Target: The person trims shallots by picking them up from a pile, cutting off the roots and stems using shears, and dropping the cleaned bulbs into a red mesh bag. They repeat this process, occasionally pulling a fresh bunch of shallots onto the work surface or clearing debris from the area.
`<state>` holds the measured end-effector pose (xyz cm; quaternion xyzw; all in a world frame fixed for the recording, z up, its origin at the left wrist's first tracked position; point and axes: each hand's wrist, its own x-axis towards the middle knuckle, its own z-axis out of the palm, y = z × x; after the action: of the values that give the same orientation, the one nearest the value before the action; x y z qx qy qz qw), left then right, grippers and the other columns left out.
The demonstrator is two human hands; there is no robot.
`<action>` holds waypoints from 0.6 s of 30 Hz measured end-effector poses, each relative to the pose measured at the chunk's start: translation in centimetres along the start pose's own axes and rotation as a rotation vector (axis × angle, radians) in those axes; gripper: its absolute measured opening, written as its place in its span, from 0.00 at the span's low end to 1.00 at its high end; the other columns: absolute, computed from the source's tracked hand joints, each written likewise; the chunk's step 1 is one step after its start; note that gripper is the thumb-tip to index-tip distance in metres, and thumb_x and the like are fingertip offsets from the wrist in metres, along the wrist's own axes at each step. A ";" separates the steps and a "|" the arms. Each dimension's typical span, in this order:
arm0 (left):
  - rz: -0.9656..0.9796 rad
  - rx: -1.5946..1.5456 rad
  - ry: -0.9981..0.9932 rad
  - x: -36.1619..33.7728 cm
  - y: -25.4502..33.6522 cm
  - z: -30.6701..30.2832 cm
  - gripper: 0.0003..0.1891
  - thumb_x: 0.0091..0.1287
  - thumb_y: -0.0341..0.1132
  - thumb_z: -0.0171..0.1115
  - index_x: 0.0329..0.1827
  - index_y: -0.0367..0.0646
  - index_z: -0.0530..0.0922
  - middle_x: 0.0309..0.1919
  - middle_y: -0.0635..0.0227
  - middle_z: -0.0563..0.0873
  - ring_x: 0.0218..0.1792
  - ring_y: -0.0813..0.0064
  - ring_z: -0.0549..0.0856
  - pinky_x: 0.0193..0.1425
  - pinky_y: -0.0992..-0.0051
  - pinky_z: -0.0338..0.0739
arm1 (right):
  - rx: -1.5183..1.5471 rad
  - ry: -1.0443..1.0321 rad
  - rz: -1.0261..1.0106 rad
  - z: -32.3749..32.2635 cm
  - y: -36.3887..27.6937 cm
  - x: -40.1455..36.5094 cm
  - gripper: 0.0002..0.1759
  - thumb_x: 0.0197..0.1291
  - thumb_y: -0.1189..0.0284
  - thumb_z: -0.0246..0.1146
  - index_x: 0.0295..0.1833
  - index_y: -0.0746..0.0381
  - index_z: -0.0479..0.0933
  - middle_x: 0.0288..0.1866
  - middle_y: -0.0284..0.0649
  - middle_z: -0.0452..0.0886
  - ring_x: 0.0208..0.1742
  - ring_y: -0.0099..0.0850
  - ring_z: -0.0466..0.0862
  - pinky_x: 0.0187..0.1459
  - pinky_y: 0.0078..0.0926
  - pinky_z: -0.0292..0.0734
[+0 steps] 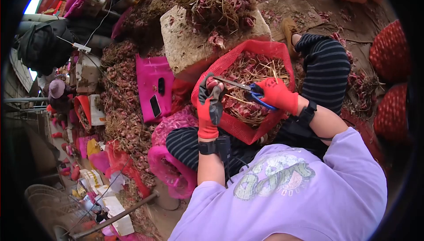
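Note:
My right hand (278, 95), in a red glove, is closed around the blue handles of a pair of scissors (240, 84). The blades point left toward my left hand (206, 108), gloved in red and dark grey. Its fingers are wrapped round a reddish garlic bulb (212, 83), with the scissor tips right beside it. Below both hands, between my legs, a red mesh bag (245, 131) stands with its mouth spread wide. Inside lie reddish bulbs, loose skins and dry stalks (251, 66).
A worn foam block (183, 42) bears a heap of stalked garlic (221, 9). Left of it lies a magenta bag (150, 73) with a phone (155, 106) on it. A long garlic pile (121, 91) runs alongside. Full red mesh sacks (391, 53) stand at right; another person (57, 91) is far left.

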<state>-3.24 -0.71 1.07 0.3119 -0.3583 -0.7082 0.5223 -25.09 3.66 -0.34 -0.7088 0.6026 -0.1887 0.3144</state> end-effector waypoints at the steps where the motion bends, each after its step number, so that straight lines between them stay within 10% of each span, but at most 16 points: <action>1: -0.012 -0.004 0.018 0.0 -0.1 -0.2 0.17 0.65 0.24 0.57 0.57 0.42 0.70 0.43 0.74 0.77 0.44 0.81 0.79 0.50 0.81 0.77 | 0.023 -0.012 0.001 0.5 0.7 0.1 0.19 0.51 0.55 0.63 0.40 0.59 0.79 0.28 0.44 0.81 0.31 0.41 0.81 0.33 0.37 0.73; 5: -0.048 0.204 0.100 -0.1 0.8 1.3 0.13 0.67 0.27 0.55 0.54 0.40 0.73 0.42 0.73 0.79 0.42 0.81 0.80 0.49 0.82 0.76 | 0.293 -0.181 0.129 0.2 0.2 0.5 0.26 0.53 0.47 0.62 0.40 0.61 0.79 0.25 0.42 0.80 0.28 0.37 0.81 0.32 0.32 0.74; 11: 0.166 0.759 0.185 -0.7 -1.3 1.0 0.17 0.65 0.23 0.41 0.54 0.33 0.74 0.50 0.63 0.81 0.49 0.74 0.79 0.55 0.77 0.72 | 1.331 -0.139 0.092 -0.8 -2.7 2.0 0.18 0.60 0.60 0.62 0.48 0.63 0.77 0.33 0.33 0.80 0.30 0.20 0.79 0.30 0.18 0.73; 15: 0.160 0.406 0.152 0.4 -2.6 2.2 0.18 0.69 0.39 0.49 0.56 0.36 0.73 0.48 0.64 0.79 0.44 0.76 0.80 0.46 0.77 0.76 | 1.536 -0.203 0.082 2.1 0.0 3.7 0.18 0.59 0.63 0.63 0.47 0.65 0.77 0.43 0.39 0.81 0.40 0.25 0.83 0.40 0.22 0.78; 18: -0.082 0.243 0.199 -0.7 0.1 4.0 0.30 0.73 0.54 0.35 0.63 0.36 0.66 0.51 0.62 0.78 0.47 0.75 0.80 0.53 0.74 0.74 | 1.721 -0.258 0.098 0.4 -1.3 3.0 0.15 0.59 0.64 0.63 0.46 0.63 0.78 0.40 0.36 0.81 0.38 0.24 0.82 0.37 0.20 0.78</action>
<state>-6.22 0.70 3.43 0.4557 -0.3749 -0.6460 0.4842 -23.30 0.88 -0.11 -0.2139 0.2402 -0.4831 0.8144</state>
